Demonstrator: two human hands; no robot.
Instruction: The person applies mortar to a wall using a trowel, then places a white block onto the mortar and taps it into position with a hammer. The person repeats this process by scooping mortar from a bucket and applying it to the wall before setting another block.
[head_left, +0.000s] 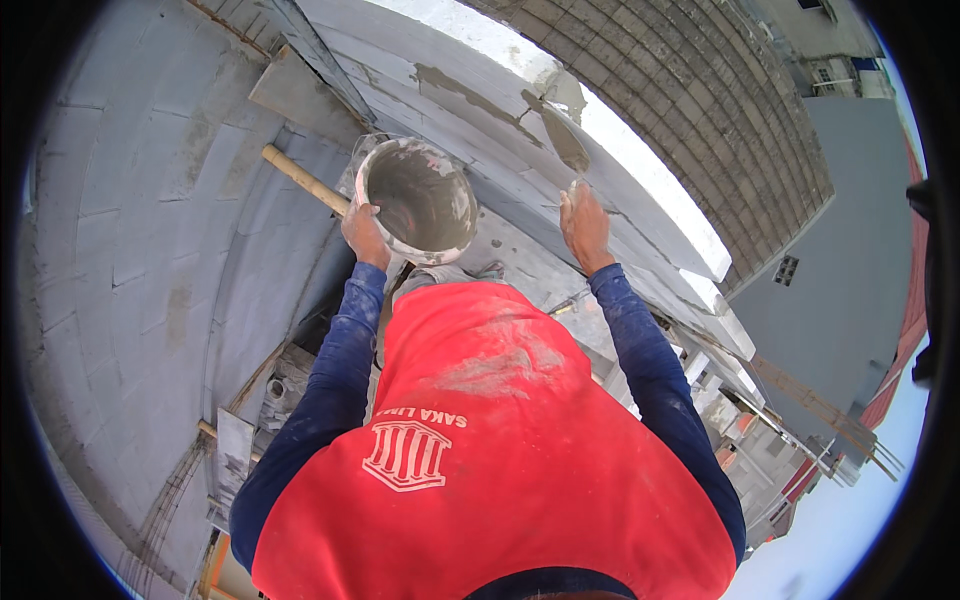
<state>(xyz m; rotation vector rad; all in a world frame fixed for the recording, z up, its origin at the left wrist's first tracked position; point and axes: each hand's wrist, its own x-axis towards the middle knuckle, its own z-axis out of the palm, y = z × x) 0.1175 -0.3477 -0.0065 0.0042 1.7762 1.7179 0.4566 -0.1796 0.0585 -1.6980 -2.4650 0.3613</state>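
Note:
My left hand (367,236) is closed on the near left rim of a round white bucket (462,222). Its mouth faces up toward me, and grey mortar (415,200) coats the inside. Ahead on the right, my right hand (586,228) grips the handle of a trowel (566,140), its blade smeared with grey mortar. The blade points away from me, close against the pale block wall (490,95) near its top edge. Wet grey mortar (470,98) is spread in a patch along the wall face beside the blade.
A bamboo pole (300,176) sticks out left of the bucket. Another tall block wall (150,230) rises on my left. Beyond the right wall lies a tiled roof (690,110). A plank-like board (310,92) stands at the far left, and wooden sticks (825,410) jut out at right.

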